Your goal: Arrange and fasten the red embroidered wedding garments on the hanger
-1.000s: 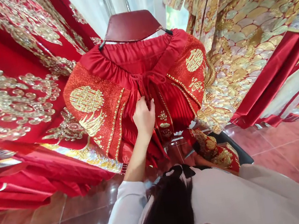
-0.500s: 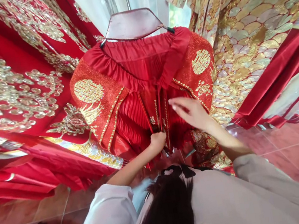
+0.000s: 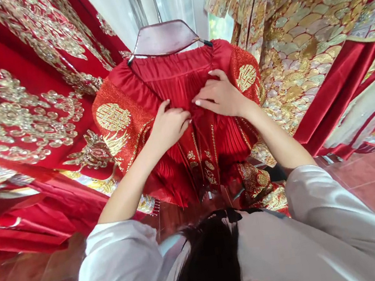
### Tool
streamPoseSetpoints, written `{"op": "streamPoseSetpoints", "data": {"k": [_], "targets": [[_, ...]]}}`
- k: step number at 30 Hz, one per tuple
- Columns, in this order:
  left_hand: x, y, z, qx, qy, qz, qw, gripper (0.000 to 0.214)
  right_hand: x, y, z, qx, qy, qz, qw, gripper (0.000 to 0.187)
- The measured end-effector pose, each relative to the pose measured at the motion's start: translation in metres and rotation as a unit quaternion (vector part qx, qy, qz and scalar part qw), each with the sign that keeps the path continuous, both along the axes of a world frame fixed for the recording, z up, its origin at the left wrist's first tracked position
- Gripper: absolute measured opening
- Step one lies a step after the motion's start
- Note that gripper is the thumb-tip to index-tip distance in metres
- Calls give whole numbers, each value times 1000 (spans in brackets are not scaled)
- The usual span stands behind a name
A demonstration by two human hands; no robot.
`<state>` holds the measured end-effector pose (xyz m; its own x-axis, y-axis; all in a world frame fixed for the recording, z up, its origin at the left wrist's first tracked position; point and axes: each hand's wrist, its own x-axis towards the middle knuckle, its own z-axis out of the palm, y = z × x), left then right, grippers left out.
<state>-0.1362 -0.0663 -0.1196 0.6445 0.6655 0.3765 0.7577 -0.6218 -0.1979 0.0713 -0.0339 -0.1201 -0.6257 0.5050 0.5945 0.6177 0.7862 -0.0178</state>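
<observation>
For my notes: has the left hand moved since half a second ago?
Yes: the left hand moved up the red garment, closer to the hanger.

Glossy red tiled floor, bright window

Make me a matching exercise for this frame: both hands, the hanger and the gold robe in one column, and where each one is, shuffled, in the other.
Column one
1. Left hand
2. Right hand
3. Hanger
4. Gold robe

Column two
A. Hanging to the picture's right of the red garment
B. At the garment's front, on the picture's right of the other hand
C. At the top of the garment, above both hands
D. At the garment's front, on the picture's left of the other hand

Right pairs: 1-D, 2-B, 3-C, 4-A
</observation>
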Motion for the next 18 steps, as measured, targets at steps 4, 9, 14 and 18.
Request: {"op": "streamPoseSetpoints", "data": {"k": [4, 9, 14, 18], "targets": [[-20, -21, -13, -21, 41, -45, 998, 21, 0, -32, -5, 10, -70, 26, 997, 48], [-31, -37, -7, -103, 93, -91, 986, 18, -29, -58, -28, -65, -199, 137, 968, 39], [-32, -35, 0, -163, 81, -133, 974, 29, -45, -73, -53, -261, -246, 231, 904, 24], [-25, -35, 0, -147, 36, -66, 986, 33, -40, -75, -66, -631, -212, 336, 666, 29]]}}
